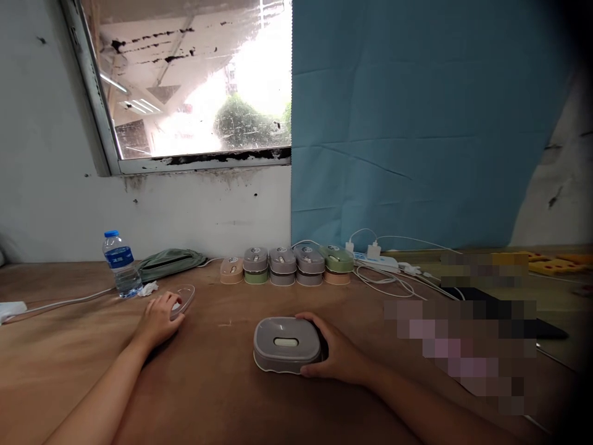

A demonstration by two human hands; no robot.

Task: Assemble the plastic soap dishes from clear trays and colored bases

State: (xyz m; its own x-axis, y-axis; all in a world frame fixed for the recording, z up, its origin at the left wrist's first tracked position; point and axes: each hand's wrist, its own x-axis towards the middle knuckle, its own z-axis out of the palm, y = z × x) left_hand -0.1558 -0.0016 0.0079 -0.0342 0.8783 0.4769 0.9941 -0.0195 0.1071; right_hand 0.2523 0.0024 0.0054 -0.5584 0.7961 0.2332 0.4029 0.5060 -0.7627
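Observation:
A grey oval soap box [287,355] with a pale oblong piece in the middle of its top lies on the brown table in front of me. My right hand [336,352] grips its right end, thumb at the near side and fingers at the far side. Further left, my left hand [161,316] has its fingers curled over a clear plastic oval piece [188,299] at the table surface. Part of that piece is hidden under the fingers. The two hands are well apart.
Along the wall stands a row of soap boxes [282,259] in grey, green and orange, most stacked in pairs. A water bottle [121,266], a green pouch [172,264] and crumpled tissue [147,289] are at left. A power strip [377,262] with cables is at right.

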